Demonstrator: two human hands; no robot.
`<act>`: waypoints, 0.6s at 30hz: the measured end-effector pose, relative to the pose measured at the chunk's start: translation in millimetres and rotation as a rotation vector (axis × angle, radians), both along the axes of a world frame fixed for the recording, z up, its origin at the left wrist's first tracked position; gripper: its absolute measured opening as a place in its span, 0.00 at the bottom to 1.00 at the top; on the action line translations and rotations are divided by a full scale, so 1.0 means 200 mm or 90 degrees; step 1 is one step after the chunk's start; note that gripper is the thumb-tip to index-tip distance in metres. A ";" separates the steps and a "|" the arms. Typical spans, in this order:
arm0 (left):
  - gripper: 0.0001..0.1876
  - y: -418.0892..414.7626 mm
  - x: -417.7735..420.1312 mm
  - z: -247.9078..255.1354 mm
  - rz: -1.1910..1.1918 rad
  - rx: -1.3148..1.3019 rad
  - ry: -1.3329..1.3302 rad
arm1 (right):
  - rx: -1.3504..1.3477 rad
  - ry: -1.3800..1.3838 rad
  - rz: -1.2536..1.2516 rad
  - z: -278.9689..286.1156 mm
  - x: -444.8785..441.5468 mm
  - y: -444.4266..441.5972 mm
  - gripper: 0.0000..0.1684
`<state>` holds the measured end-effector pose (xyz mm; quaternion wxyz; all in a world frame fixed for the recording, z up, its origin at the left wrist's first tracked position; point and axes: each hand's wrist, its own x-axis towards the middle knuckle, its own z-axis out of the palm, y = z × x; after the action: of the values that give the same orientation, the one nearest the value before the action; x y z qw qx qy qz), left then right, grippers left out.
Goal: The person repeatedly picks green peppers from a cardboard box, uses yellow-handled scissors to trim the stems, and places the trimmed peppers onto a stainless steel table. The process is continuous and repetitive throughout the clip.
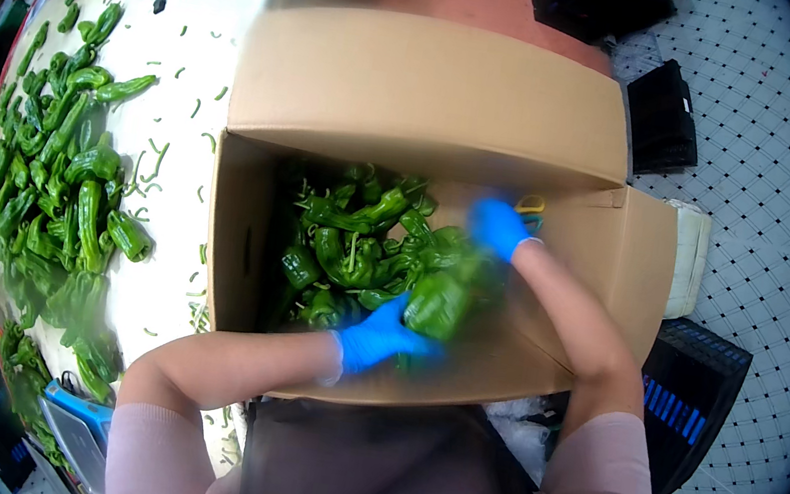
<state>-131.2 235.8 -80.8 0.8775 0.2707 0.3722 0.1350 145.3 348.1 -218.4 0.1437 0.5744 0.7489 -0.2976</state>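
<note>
My left hand, in a blue glove, curls its thumb and fingers around the lower end of a large green pepper, blurred by motion. My right hand, gloved in blue too, is over the right part of an open cardboard box. Blur hides whether its fingers hold anything. Beside it, against the far inner wall, shows a yellow and teal looped handle, perhaps of scissors. Several long green peppers lie heaped in the box's left half.
On the white table at left lie a long heap of green peppers and scattered cut stems. A blue-framed device sits near the table's lower end. Black plastic crates stand on the tiled floor at right.
</note>
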 end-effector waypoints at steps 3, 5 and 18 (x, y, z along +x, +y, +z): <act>0.51 -0.04 0.02 -0.01 -0.101 0.217 -0.010 | -0.082 -0.029 0.016 -0.17 -0.14 -0.05 0.19; 0.53 -0.03 0.02 -0.02 -0.124 0.256 0.011 | -0.093 -0.052 -0.008 -0.27 -0.15 -0.11 0.24; 0.52 0.03 0.00 0.08 -0.228 0.532 0.041 | 0.133 0.118 -0.215 0.32 -0.02 -0.32 0.28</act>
<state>-131.5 241.1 -65.6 0.6906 0.6658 0.2598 0.1111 141.4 284.5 -155.3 -0.0376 0.6737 0.6788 -0.2898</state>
